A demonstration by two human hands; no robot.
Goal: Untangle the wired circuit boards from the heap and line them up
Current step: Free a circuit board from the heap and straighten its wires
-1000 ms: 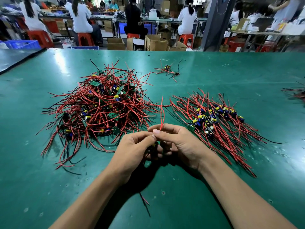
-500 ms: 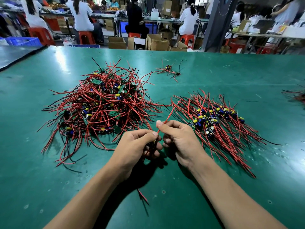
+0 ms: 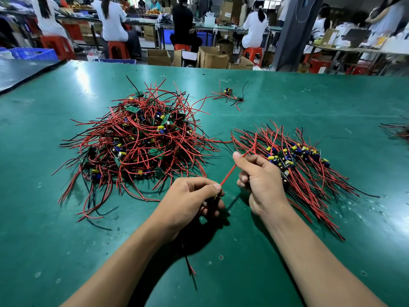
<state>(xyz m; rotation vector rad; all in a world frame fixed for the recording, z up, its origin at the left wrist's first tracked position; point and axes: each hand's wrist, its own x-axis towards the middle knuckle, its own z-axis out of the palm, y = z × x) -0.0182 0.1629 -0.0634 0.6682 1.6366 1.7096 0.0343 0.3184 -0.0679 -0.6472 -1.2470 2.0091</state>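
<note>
Nearest, a couple of thin wire ends [image 3: 190, 268] trail over the green table [image 3: 287, 273] from under the left hand [image 3: 188, 200]. That hand is curled, with thumb and forefinger pinching the lower end of a red wire [image 3: 229, 173]. Something dark sits under its fingers, too covered to make out. The right hand [image 3: 260, 180] is curled too, its thumb tip and forefinger nipping the same red wire higher up. The wire runs straight between the two hands and bends on past the thumb. Half a second ago the hands were almost touching — now they are apart, the right one up and to the right, and the wire between them is drawn taut.

Beyond the left hand lies the heap [image 3: 141, 140], a knot of red and black leads with green boards and blue and yellow parts showing through. The boards in it are too tangled to count. Beyond the right hand lies the row [image 3: 309, 165] of sorted boards, their leads fanned to both sides; the right hand covers its near left end. Neither pile differs from the earlier frame. Farther back a small cluster [image 3: 229, 95] of boards sits alone, and more wires [image 3: 398, 131] are cut off by the right edge.

Past the table stand open cardboard boxes [image 3: 213, 57] and, far left, a blue crate [image 3: 33, 54] — what they hold is hidden from here.
</note>
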